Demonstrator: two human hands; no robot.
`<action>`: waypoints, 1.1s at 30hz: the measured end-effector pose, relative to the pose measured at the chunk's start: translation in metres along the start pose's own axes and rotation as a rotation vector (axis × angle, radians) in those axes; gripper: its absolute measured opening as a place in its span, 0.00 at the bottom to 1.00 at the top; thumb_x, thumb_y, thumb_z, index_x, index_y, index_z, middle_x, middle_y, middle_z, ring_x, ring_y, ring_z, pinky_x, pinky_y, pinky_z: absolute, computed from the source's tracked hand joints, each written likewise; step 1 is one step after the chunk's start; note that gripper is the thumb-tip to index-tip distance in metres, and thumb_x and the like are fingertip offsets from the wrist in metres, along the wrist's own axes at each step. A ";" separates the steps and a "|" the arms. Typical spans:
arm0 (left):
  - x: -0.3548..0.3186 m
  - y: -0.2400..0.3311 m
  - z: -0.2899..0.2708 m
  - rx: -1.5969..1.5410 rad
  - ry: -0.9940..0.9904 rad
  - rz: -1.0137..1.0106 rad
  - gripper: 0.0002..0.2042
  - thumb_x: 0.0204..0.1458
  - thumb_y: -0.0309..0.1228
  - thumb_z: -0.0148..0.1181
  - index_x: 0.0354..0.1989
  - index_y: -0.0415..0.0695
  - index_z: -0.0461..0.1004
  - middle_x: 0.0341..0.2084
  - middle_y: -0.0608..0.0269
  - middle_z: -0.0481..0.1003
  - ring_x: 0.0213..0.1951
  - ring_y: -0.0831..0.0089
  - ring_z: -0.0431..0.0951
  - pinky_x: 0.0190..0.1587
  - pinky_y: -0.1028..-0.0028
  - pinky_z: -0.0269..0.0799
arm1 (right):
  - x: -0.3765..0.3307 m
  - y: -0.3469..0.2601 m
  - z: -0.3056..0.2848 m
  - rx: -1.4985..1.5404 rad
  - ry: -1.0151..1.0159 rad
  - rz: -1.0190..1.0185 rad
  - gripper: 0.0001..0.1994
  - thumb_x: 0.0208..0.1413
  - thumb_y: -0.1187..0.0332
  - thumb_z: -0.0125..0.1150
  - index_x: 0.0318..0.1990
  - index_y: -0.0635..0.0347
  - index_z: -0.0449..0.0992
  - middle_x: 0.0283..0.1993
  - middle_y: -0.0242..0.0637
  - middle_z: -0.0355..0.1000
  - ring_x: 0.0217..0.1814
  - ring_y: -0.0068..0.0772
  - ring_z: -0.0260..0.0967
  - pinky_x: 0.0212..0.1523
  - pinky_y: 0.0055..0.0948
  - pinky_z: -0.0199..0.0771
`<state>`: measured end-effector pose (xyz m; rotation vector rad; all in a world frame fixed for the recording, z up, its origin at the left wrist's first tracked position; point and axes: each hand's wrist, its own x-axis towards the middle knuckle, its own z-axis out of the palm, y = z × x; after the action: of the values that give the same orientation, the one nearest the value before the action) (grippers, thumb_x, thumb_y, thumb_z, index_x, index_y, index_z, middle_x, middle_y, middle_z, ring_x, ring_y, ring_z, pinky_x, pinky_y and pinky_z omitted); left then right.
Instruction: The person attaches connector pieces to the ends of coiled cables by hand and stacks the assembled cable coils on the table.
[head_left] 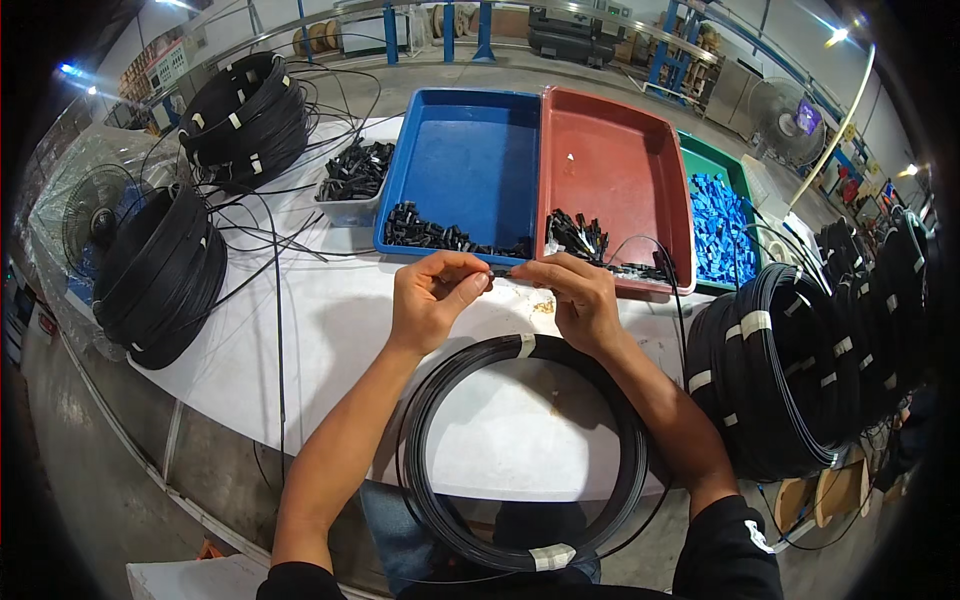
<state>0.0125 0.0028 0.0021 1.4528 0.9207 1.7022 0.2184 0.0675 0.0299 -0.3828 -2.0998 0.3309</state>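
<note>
My left hand (432, 303) and my right hand (580, 300) meet just in front of the trays, fingertips pinched and close together. Between them is a small dark part (502, 272), mostly covered by the fingers; its exact kind is too small to make out. Beneath my forearms a coil of black cable (632, 450), bound with pale tape, lies at the table's near edge and overhangs it. Right before my hands stand a blue tray (465, 150) and a red tray (610, 150), each with small black parts along its near side.
A green tray (700, 150) holds many blue connector-like pieces (722, 230). Left of the blue tray is a white tub (350, 212) of black parts. Large black cable coils (165, 280) stand on the left, more coils (765, 380) on the right. Loose cables cross the white table (330, 350).
</note>
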 end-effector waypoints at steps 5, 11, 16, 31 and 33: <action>0.001 0.002 0.001 -0.012 -0.001 0.036 0.06 0.55 0.21 0.65 0.40 0.36 0.80 0.31 0.61 0.81 0.36 0.78 0.81 0.41 0.79 0.76 | 0.000 0.002 -0.001 -0.004 0.007 -0.003 0.19 0.48 0.90 0.51 0.42 0.62 0.82 0.37 0.41 0.80 0.35 0.38 0.80 0.34 0.30 0.82; 0.000 0.005 -0.013 0.400 -0.076 0.159 0.11 0.52 0.18 0.67 0.45 0.33 0.78 0.32 0.53 0.82 0.35 0.73 0.83 0.40 0.76 0.78 | 0.000 0.003 -0.005 -0.236 -0.048 -0.175 0.23 0.39 0.87 0.58 0.43 0.52 0.82 0.35 0.34 0.80 0.32 0.35 0.79 0.26 0.32 0.78; -0.001 0.019 -0.005 0.369 -0.048 0.084 0.17 0.51 0.18 0.67 0.51 0.34 0.74 0.30 0.53 0.83 0.34 0.73 0.84 0.39 0.77 0.79 | -0.003 -0.001 -0.001 -0.182 0.022 -0.079 0.22 0.40 0.85 0.61 0.45 0.55 0.74 0.32 0.31 0.79 0.30 0.33 0.78 0.24 0.32 0.73; -0.007 0.022 0.005 0.715 -0.077 0.331 0.20 0.47 0.19 0.70 0.50 0.41 0.75 0.29 0.57 0.84 0.31 0.72 0.86 0.33 0.80 0.78 | -0.008 0.002 -0.002 -0.174 -0.054 -0.069 0.13 0.45 0.83 0.61 0.38 0.57 0.70 0.27 0.33 0.77 0.27 0.37 0.77 0.24 0.33 0.72; -0.008 0.018 0.002 0.777 -0.079 0.424 0.21 0.46 0.20 0.70 0.51 0.42 0.75 0.29 0.58 0.84 0.31 0.71 0.86 0.32 0.80 0.78 | -0.008 0.002 -0.001 -0.167 -0.083 -0.024 0.15 0.44 0.84 0.59 0.39 0.56 0.71 0.28 0.33 0.78 0.27 0.39 0.77 0.24 0.34 0.72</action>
<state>0.0142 -0.0123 0.0139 2.3389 1.3951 1.6210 0.2232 0.0660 0.0239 -0.4485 -2.2193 0.1601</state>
